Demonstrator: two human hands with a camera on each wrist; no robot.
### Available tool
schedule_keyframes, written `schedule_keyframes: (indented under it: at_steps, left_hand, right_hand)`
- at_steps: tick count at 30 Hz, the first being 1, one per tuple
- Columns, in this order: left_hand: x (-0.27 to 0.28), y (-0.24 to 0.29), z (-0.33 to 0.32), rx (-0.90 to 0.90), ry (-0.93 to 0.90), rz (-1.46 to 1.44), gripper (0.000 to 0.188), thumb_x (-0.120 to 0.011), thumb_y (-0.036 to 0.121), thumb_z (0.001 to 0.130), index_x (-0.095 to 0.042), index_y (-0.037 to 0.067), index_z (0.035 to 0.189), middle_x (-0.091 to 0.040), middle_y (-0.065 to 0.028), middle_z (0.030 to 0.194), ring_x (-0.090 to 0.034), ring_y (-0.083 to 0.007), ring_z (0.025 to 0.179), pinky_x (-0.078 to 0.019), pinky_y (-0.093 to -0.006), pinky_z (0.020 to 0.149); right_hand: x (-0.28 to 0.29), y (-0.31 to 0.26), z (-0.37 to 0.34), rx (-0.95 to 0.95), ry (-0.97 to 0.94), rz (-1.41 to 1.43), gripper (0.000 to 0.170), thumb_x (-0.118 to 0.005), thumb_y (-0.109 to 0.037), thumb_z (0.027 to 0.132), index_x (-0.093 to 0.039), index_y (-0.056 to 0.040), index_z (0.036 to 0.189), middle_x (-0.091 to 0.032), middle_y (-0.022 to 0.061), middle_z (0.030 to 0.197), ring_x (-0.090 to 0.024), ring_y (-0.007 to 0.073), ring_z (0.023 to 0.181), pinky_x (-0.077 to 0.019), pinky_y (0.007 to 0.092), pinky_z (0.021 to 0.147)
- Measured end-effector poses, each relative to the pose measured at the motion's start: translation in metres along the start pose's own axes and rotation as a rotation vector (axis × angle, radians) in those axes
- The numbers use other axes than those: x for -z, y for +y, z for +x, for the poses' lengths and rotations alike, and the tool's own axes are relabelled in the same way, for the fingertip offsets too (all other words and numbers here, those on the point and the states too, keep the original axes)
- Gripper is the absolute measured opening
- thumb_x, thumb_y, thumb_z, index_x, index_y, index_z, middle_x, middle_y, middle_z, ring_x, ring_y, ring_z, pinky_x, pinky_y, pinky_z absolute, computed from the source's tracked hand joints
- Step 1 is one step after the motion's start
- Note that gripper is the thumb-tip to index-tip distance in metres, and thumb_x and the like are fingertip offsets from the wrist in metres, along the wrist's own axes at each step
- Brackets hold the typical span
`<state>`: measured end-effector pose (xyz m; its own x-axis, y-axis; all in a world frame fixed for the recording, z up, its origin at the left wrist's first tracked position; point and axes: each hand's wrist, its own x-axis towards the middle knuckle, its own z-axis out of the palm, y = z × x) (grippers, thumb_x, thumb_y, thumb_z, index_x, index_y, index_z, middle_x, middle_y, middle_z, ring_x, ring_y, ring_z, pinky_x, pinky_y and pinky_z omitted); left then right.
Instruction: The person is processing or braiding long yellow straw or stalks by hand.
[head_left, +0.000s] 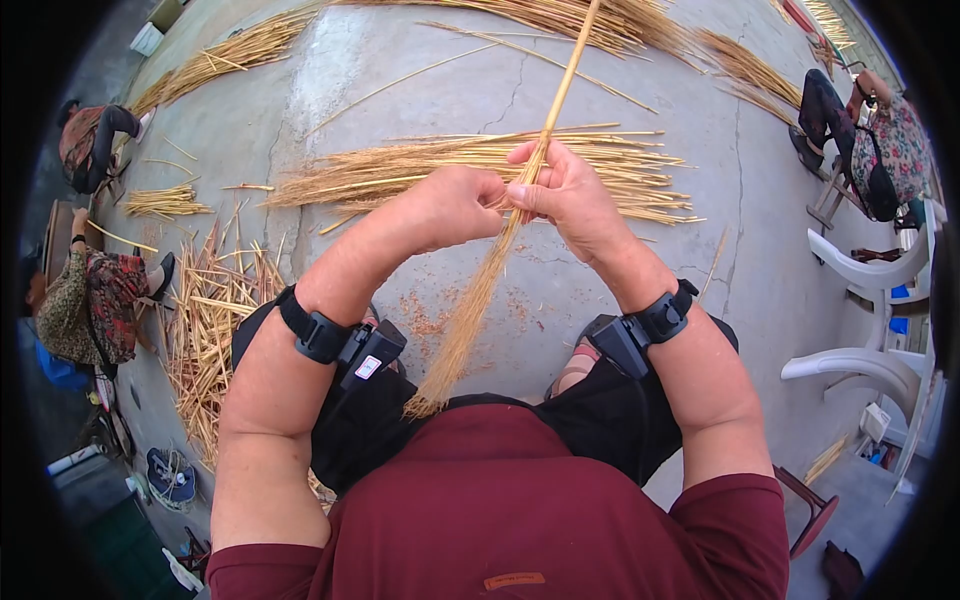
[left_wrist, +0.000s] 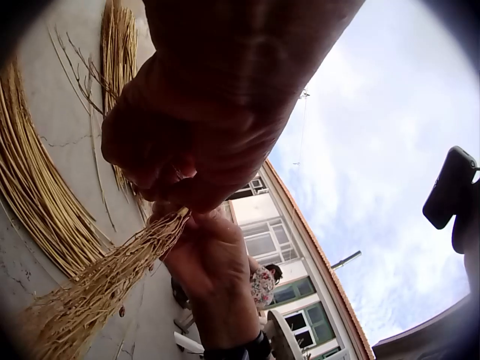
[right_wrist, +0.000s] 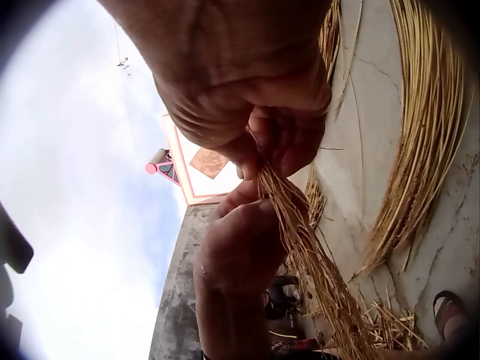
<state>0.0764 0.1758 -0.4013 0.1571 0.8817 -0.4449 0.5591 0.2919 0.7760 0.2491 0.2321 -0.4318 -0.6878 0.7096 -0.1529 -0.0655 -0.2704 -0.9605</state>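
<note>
Grey concrete [head_left: 420, 115] lies below; left hand [head_left: 455, 207] and right hand [head_left: 578, 205] both pinch the stalks [head_left: 468, 300], seemingly bunching them; the next move calls for keeping them tight.

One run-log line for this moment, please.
left grip: pinching straw-yellow brushy stem bunch | right grip: holding same bunch | pale-yellow dry stalk pile: on grey concrete floor ahead

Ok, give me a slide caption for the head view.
Left hand and right hand hold a bundle; more stalks lie beyond.
</note>
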Motion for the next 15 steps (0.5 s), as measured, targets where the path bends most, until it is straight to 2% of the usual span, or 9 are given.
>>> schedule_keyframes:
  at_steps: [2,5,8,11,15]
  left_hand:
    - [0.003,-0.004,0.002,0.043,-0.073,-0.089,0.002,-0.058,0.008,0.074,-0.057,0.007,0.073,-0.051,0.0039,0.065,-0.044,-0.0046,0.056,-0.0365,-0.0206,0.051]
    - [0.003,-0.011,0.004,0.030,-0.115,-0.264,0.010,-0.062,0.015,0.073,-0.064,0.006,0.076,-0.056,-0.0004,0.063,-0.050,-0.0084,0.056,-0.0388,-0.0242,0.050]
    - [0.003,-0.015,0.005,0.037,-0.149,-0.260,0.008,-0.063,0.014,0.075,-0.064,0.006,0.076,-0.057,-0.0001,0.065,-0.049,-0.0074,0.056,-0.0382,-0.0232,0.050]
    - [0.003,-0.008,-0.001,0.040,-0.100,-0.310,0.008,-0.063,0.011,0.079,-0.063,0.006,0.085,-0.050,0.0061,0.066,-0.040,-0.0024,0.055,-0.0322,-0.0180,0.049]
    - [0.001,-0.004,-0.005,0.005,-0.050,-0.336,0.009,-0.066,0.015,0.080,-0.065,0.008,0.086,-0.048,0.0084,0.064,-0.036,-0.0015,0.052,-0.0280,-0.0183,0.046]
  right_hand:
    - [-0.002,-0.002,-0.002,0.012,0.010,0.024,0.032,-0.063,-0.003,0.083,-0.047,-0.0026,0.110,-0.062,0.0042,0.076,-0.058,0.0090,0.067,-0.0461,0.0226,0.059]
    - [0.000,-0.001,0.000,0.035,0.005,0.029,0.030,-0.062,-0.001,0.083,-0.047,-0.0017,0.110,-0.062,0.0049,0.076,-0.058,0.0099,0.067,-0.0471,0.0230,0.060]
    - [0.007,-0.003,0.003,0.035,0.012,0.052,0.034,-0.063,-0.005,0.085,-0.046,-0.0030,0.113,-0.064,0.0057,0.083,-0.060,0.0104,0.073,-0.0477,0.0235,0.065]
    - [0.012,-0.008,0.003,0.040,0.022,0.087,0.033,-0.062,-0.004,0.086,-0.045,-0.0018,0.113,-0.064,0.0073,0.084,-0.062,0.0125,0.075,-0.0500,0.0252,0.067]
    - [0.012,-0.008,0.003,0.043,0.029,0.149,0.031,-0.061,-0.003,0.086,-0.045,-0.0004,0.113,-0.064,0.0093,0.084,-0.064,0.0146,0.076,-0.0515,0.0269,0.068]
